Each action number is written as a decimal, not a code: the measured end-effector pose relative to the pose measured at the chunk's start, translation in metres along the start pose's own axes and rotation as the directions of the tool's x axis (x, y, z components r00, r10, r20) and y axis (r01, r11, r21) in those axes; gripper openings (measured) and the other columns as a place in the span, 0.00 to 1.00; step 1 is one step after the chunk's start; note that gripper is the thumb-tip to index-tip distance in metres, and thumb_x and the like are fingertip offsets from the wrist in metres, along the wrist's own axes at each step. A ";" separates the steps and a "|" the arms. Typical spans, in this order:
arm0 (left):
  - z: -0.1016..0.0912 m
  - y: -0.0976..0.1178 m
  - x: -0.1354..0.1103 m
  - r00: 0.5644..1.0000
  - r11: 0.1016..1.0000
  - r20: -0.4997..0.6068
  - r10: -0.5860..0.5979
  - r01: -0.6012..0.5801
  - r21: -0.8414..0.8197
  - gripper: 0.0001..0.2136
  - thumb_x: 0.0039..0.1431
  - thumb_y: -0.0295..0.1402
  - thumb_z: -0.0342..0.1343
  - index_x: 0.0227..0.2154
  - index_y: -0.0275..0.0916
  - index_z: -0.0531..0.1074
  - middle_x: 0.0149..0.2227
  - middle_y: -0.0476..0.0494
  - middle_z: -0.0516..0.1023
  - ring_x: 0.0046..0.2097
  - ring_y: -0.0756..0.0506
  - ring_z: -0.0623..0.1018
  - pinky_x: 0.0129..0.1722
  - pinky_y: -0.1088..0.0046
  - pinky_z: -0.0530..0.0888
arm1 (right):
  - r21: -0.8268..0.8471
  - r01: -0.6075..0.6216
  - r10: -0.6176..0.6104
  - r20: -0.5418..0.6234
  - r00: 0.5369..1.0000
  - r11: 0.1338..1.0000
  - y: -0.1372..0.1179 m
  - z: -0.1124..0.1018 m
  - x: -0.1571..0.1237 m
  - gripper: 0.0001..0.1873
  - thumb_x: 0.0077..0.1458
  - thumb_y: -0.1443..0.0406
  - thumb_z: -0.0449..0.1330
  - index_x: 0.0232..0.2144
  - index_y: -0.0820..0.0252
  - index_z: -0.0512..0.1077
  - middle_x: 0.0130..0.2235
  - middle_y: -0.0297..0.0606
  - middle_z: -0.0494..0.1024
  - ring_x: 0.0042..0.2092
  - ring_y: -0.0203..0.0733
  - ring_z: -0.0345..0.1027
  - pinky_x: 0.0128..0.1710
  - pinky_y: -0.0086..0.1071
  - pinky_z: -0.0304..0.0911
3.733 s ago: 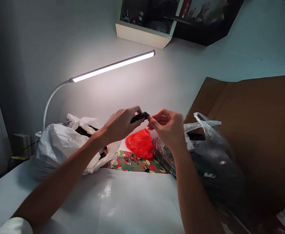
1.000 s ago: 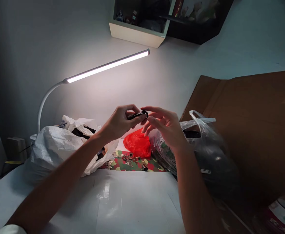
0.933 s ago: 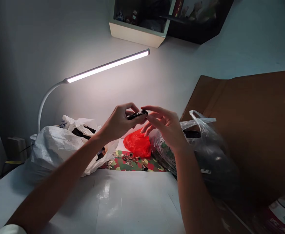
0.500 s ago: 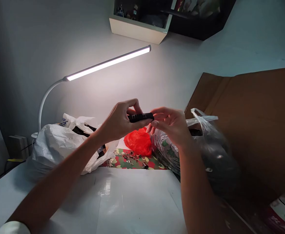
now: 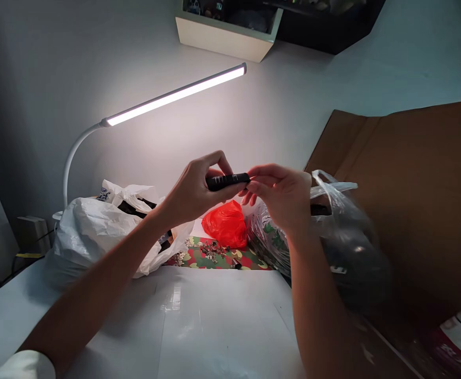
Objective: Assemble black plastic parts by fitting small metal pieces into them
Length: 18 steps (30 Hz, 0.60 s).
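Note:
My left hand (image 5: 194, 184) holds a small black oblong piece (image 5: 226, 181) with white markings along its side, raised above the table. The thumb runs under it and a bent index finger presses from above. At the piece's right end, my right hand (image 5: 280, 192) pinches with thumb and index finger, while its other fingers curl behind. Its exact kind does not show. Behind and below the hands sit a red plastic bag (image 5: 226, 223) and a scatter of small metal parts (image 5: 212, 251) on a camouflage-patterned sheet (image 5: 254, 260).
A white plastic bag (image 5: 92, 223) lies at the left, a filled clear bag (image 5: 352, 258) at the right. Behind that stands a large cardboard sheet (image 5: 412, 200). A lit desk lamp (image 5: 175, 97) arches over the white tabletop (image 5: 199, 326); a wall shelf (image 5: 226, 37) hangs above.
Both hands have risen slightly in view, and the black piece has tilted so more of its marked side shows. My right hand stays at its right end. The background has shifted a little.

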<state>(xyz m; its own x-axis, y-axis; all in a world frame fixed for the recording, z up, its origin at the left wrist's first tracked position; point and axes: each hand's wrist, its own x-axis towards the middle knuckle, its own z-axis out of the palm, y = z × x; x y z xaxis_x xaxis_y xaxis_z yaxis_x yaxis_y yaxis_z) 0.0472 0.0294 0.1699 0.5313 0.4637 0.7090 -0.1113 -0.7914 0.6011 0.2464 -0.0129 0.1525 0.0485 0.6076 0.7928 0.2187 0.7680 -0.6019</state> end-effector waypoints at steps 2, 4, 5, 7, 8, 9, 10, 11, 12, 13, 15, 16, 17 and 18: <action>0.000 0.000 0.001 1.000 1.000 -0.022 0.020 -0.020 -0.007 0.14 0.62 0.38 0.69 0.34 0.40 0.68 0.24 0.51 0.78 0.23 0.55 0.70 0.22 0.77 0.63 | -0.016 0.015 -0.015 -0.023 1.000 1.000 0.002 0.002 0.000 0.20 0.50 0.48 0.78 0.34 0.54 0.80 0.26 0.34 0.84 0.24 0.42 0.78 0.20 0.34 0.70; 0.000 0.000 0.001 0.999 0.999 -0.028 0.035 -0.035 -0.008 0.14 0.62 0.37 0.69 0.33 0.40 0.68 0.24 0.52 0.78 0.24 0.55 0.70 0.23 0.77 0.63 | -0.009 0.013 -0.013 -0.019 1.000 1.000 0.002 0.002 0.000 0.20 0.50 0.48 0.78 0.34 0.54 0.80 0.26 0.34 0.85 0.25 0.42 0.79 0.20 0.34 0.70; 0.000 0.000 0.001 0.999 0.999 -0.026 0.037 -0.037 -0.005 0.14 0.61 0.37 0.69 0.33 0.40 0.68 0.24 0.52 0.78 0.24 0.55 0.70 0.23 0.77 0.63 | -0.001 0.007 -0.007 -0.008 1.000 1.000 0.001 0.001 0.000 0.20 0.49 0.48 0.79 0.34 0.54 0.80 0.26 0.34 0.85 0.25 0.42 0.79 0.20 0.33 0.70; -0.001 0.000 0.001 1.000 1.000 -0.014 0.028 -0.028 0.002 0.14 0.61 0.36 0.69 0.33 0.40 0.67 0.25 0.51 0.79 0.24 0.56 0.69 0.23 0.77 0.62 | 0.007 -0.011 0.010 0.019 1.000 1.000 -0.002 -0.001 0.000 0.20 0.48 0.49 0.80 0.34 0.54 0.80 0.26 0.33 0.84 0.23 0.40 0.77 0.20 0.33 0.70; -0.001 0.000 0.000 1.000 1.000 -0.008 0.019 -0.019 0.006 0.14 0.61 0.36 0.69 0.33 0.40 0.67 0.25 0.51 0.79 0.24 0.56 0.69 0.23 0.77 0.62 | 0.004 -0.018 0.018 0.034 0.999 1.000 -0.003 -0.002 0.000 0.20 0.48 0.50 0.80 0.34 0.54 0.81 0.26 0.33 0.84 0.23 0.39 0.76 0.20 0.33 0.70; -0.001 0.000 0.000 1.000 1.000 -0.004 0.011 -0.011 0.009 0.14 0.61 0.37 0.69 0.34 0.39 0.68 0.25 0.50 0.79 0.24 0.55 0.69 0.23 0.77 0.62 | -0.003 -0.021 0.021 0.045 0.999 1.000 -0.005 -0.003 0.000 0.20 0.48 0.50 0.80 0.35 0.54 0.81 0.25 0.33 0.84 0.22 0.39 0.76 0.20 0.33 0.71; -0.001 0.000 0.000 1.000 1.000 0.002 0.003 -0.004 0.008 0.14 0.61 0.37 0.70 0.34 0.39 0.68 0.26 0.50 0.80 0.24 0.55 0.70 0.23 0.78 0.63 | -0.013 -0.020 0.020 0.054 0.998 1.000 -0.006 -0.004 0.000 0.20 0.49 0.49 0.79 0.36 0.54 0.82 0.25 0.32 0.84 0.22 0.39 0.75 0.21 0.34 0.71; -0.001 0.000 0.000 1.000 1.000 0.007 -0.002 0.002 0.004 0.15 0.61 0.38 0.70 0.34 0.39 0.68 0.26 0.49 0.81 0.25 0.55 0.71 0.23 0.78 0.63 | -0.022 -0.014 0.016 0.062 0.998 1.000 -0.007 -0.005 -0.001 0.20 0.50 0.49 0.79 0.37 0.53 0.82 0.25 0.32 0.83 0.22 0.39 0.75 0.21 0.34 0.72; -0.001 0.000 0.000 1.000 1.000 0.012 -0.005 0.005 -0.004 0.15 0.60 0.38 0.70 0.34 0.39 0.67 0.27 0.49 0.81 0.25 0.55 0.71 0.23 0.78 0.64 | -0.032 -0.005 0.007 0.070 0.997 0.999 -0.007 -0.005 -0.001 0.20 0.51 0.49 0.78 0.38 0.53 0.82 0.26 0.32 0.83 0.23 0.39 0.76 0.21 0.35 0.72; -0.002 0.000 0.000 1.000 1.000 0.016 -0.005 0.006 -0.013 0.15 0.60 0.38 0.70 0.33 0.40 0.67 0.27 0.48 0.81 0.25 0.55 0.72 0.23 0.78 0.64 | -0.040 0.010 -0.006 0.078 0.997 0.999 -0.007 -0.005 -0.001 0.19 0.52 0.49 0.77 0.39 0.52 0.83 0.26 0.31 0.84 0.23 0.39 0.76 0.22 0.35 0.73; -0.002 0.000 0.001 1.000 1.000 0.017 -0.006 0.007 -0.027 0.16 0.59 0.38 0.70 0.32 0.40 0.67 0.27 0.49 0.81 0.25 0.55 0.72 0.24 0.78 0.65 | -0.058 0.043 -0.038 0.089 0.995 0.997 -0.006 -0.006 -0.002 0.18 0.55 0.49 0.76 0.42 0.51 0.82 0.27 0.31 0.84 0.24 0.40 0.77 0.23 0.36 0.74; -0.002 0.000 0.001 1.000 1.000 0.014 -0.007 0.008 -0.030 0.16 0.59 0.37 0.71 0.32 0.40 0.67 0.26 0.49 0.81 0.25 0.55 0.72 0.24 0.78 0.65 | -0.068 0.057 -0.051 0.088 0.995 0.996 -0.005 -0.006 -0.002 0.18 0.55 0.50 0.76 0.43 0.51 0.82 0.28 0.30 0.84 0.24 0.40 0.77 0.23 0.37 0.75; -0.002 0.000 0.001 1.000 0.999 0.012 -0.009 0.010 -0.036 0.15 0.58 0.37 0.71 0.32 0.40 0.67 0.25 0.50 0.80 0.25 0.55 0.72 0.24 0.78 0.66 | -0.077 0.068 -0.062 0.082 0.995 0.995 -0.004 -0.005 -0.002 0.18 0.55 0.50 0.76 0.43 0.50 0.82 0.28 0.30 0.84 0.24 0.40 0.77 0.23 0.37 0.75; -0.001 0.000 0.001 1.000 0.999 0.012 -0.013 0.013 -0.048 0.15 0.58 0.36 0.71 0.32 0.40 0.67 0.25 0.50 0.80 0.24 0.55 0.71 0.23 0.79 0.66 | -0.083 0.075 -0.069 0.075 0.995 0.994 -0.004 -0.005 -0.002 0.18 0.55 0.50 0.76 0.44 0.50 0.81 0.28 0.30 0.84 0.24 0.40 0.77 0.23 0.38 0.76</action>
<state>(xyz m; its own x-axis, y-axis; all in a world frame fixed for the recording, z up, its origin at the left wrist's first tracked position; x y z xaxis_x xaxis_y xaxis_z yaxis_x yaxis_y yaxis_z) 0.0467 0.0308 0.1708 0.5424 0.4690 0.6970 -0.1442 -0.7654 0.6272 0.2506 -0.0182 0.1537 -0.0403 0.5667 0.8229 0.3015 0.7921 -0.5307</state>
